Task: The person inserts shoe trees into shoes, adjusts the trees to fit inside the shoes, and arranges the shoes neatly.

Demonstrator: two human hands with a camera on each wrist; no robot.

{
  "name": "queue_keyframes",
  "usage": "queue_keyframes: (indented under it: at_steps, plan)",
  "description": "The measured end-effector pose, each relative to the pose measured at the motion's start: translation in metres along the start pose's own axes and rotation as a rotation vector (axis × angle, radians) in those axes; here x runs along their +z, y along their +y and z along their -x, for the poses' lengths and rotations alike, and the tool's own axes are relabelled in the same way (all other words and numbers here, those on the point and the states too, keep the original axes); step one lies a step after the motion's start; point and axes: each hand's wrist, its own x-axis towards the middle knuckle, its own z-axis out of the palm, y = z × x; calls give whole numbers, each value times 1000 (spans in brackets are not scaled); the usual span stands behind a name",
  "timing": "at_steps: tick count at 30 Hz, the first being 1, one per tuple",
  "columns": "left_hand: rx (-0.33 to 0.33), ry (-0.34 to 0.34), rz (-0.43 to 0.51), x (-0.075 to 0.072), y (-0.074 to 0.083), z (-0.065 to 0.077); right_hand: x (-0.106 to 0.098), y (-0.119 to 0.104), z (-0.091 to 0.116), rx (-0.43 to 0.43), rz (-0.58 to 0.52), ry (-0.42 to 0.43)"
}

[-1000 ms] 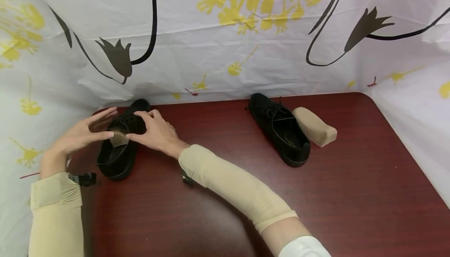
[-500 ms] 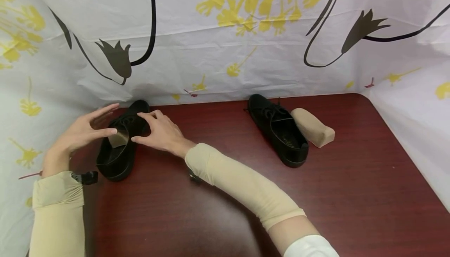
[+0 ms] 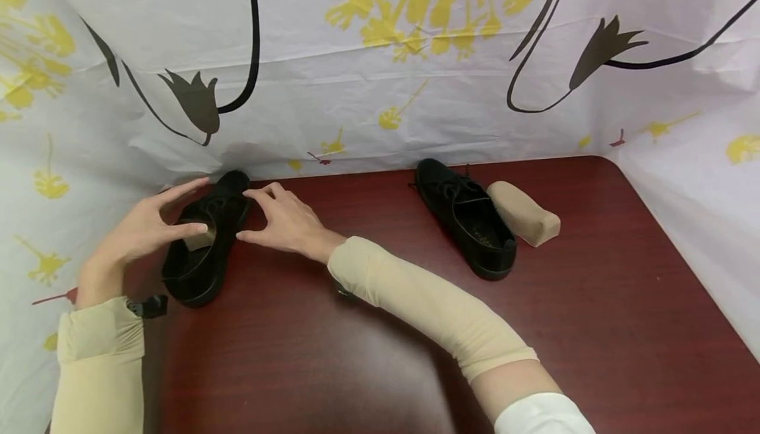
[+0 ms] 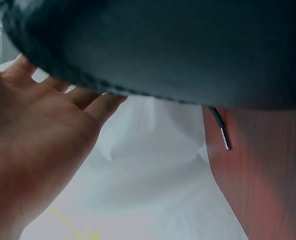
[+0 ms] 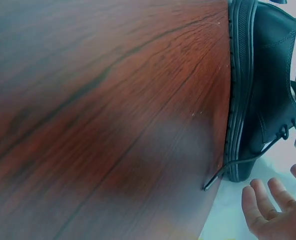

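Note:
At the far left of the table stands a black lace-up shoe point(image 3: 204, 276); a beige shoe insert point(image 3: 200, 240) shows in its opening, its front hidden inside the shoe. My left hand point(image 3: 139, 231) is at the shoe's left side, thumb extended over the opening near the insert and the other fingers stretched toward the laces. In the left wrist view its fingers are straight beside the shoe's edge. My right hand point(image 3: 286, 221) is just right of the shoe, fingers and thumb spread apart, holding nothing. A loose lace point(image 5: 237, 162) hangs from the shoe in the right wrist view.
Farther right, a second black shoe point(image 3: 483, 262) lies with its opening showing. A matching beige insert point(image 3: 522, 213) rests against its right side. White patterned sheets point(image 3: 356, 91) stand behind and beside the dark red table point(image 3: 309, 355).
My right hand has drawn back to the right, away from the insert and shoe. My left hand has shifted slightly right, its thumb still over the opening. The shoe has stayed in place.

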Motion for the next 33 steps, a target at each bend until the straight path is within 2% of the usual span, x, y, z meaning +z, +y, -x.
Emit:
queue_keyframes:
  at_steps: [10, 17, 22, 33]
  plan:
    - [104, 22, 46, 10, 7, 0, -12, 13, 16, -46, 65, -10]
    - [85, 48, -47, 14, 15, 1, -19, 16, 29, -117, 123, 0]
    - [74, 49, -78, 18, 21, 4, -22, 23, 36, -122, 151, -2]
    - [117, 124, -149, 33, 29, 4, -26, 37, 44, -190, 210, 18]
